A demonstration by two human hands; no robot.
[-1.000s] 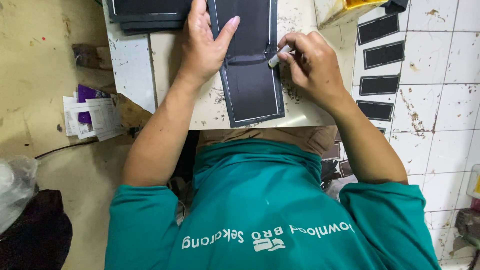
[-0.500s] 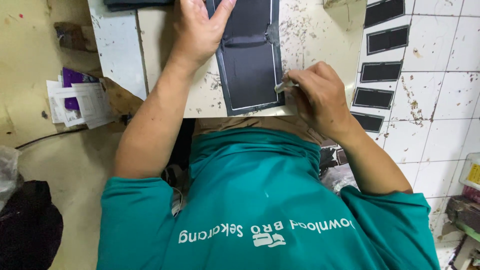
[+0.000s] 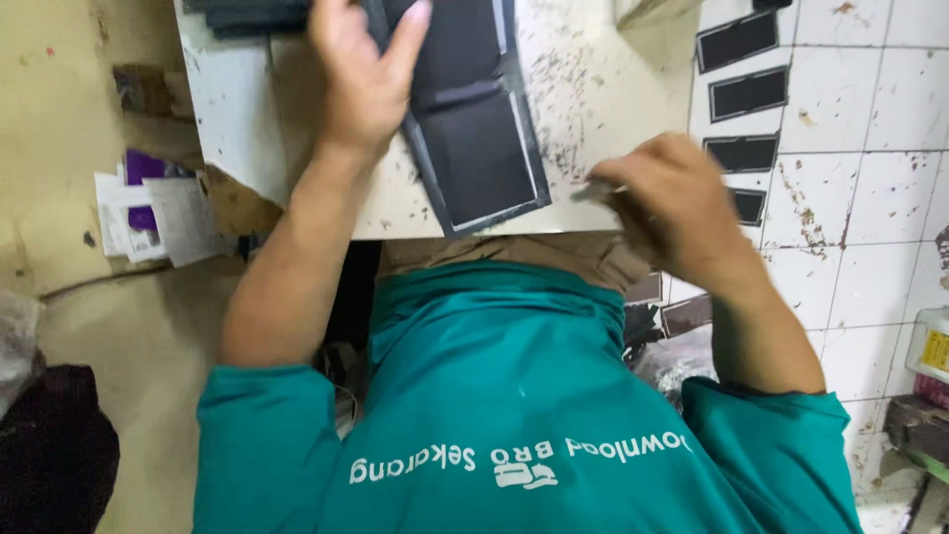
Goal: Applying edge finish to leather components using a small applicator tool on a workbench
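At the left edge of the frame, a stack of papers with a purple piece is lying on the floor. In the upper middle, the left hand is pressing flat, fingers spread, on the black leather panel resting on the white worktable. Right of centre, the right hand is pinching a small, blurred tool. Black rectangles are lying on the tiled floor at upper right.
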